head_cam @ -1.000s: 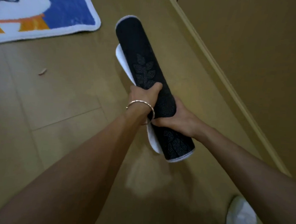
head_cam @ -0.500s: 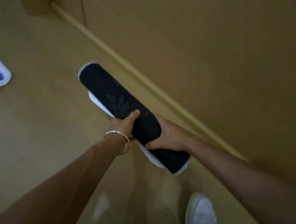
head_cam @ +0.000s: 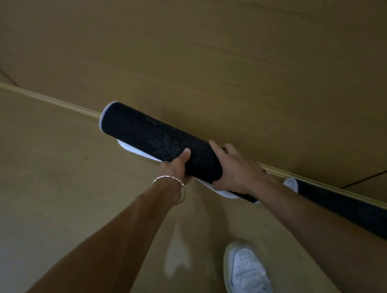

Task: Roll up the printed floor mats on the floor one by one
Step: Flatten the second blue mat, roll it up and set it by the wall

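Observation:
A rolled floor mat [head_cam: 144, 134] with a black dotted backing, leaf pattern and white edge is held off the floor, tilted down to the right, close to the wooden wall. My left hand [head_cam: 175, 167], with a bangle on the wrist, grips its middle from below. My right hand [head_cam: 234, 171] wraps over the roll just to the right. A second rolled black mat [head_cam: 346, 208] lies on the floor along the wall's base at the right, partly hidden by my right arm.
A wooden wall [head_cam: 215, 58] fills the upper view, with a pale skirting strip [head_cam: 45, 98] where it meets the wooden floor [head_cam: 51, 183]. My white shoe [head_cam: 246, 274] stands at the bottom right.
The view has swung right, toward the wall. The printed mat at the left has left the view, and the second rolled mat by the wall has come into sight. Both hands keep hold of the roll.

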The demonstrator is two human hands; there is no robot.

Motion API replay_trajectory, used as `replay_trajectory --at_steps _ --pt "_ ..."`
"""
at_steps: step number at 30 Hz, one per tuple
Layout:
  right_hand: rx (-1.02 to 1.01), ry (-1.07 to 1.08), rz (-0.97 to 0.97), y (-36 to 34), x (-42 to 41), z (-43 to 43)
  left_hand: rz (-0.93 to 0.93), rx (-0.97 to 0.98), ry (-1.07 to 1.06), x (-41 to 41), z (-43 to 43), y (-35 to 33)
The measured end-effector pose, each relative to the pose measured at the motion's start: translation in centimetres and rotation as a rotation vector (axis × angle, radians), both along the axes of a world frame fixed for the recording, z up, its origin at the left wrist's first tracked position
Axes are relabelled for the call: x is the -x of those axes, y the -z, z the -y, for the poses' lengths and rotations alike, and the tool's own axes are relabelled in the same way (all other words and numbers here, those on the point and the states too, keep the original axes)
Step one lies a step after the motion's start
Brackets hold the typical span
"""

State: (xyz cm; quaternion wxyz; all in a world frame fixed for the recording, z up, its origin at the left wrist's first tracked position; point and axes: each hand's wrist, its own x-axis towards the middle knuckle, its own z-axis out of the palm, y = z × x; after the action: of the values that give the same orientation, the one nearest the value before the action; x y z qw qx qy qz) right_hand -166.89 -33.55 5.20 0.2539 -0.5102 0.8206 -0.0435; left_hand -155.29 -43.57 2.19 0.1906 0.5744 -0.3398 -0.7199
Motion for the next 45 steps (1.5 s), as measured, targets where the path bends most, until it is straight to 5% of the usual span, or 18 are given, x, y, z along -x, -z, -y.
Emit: replay_trajectory --at_steps 11,34,45 --pt "0.023 0.034 -0.336 8.0 2.6 -2.8 -0.001 -0.137 0.044 5.3 -2.7 8.1" --pt "-0.071 0.042 -0.194 11.0 6.4 -6.6 0.103 -0.229 0.217 8.4 -5.7 12.0" --pt "-0.106 0.051 -0.255 10.9 6.2 -5.8 0.443 -0.137 0.781 7.3 -3.2 9.8"
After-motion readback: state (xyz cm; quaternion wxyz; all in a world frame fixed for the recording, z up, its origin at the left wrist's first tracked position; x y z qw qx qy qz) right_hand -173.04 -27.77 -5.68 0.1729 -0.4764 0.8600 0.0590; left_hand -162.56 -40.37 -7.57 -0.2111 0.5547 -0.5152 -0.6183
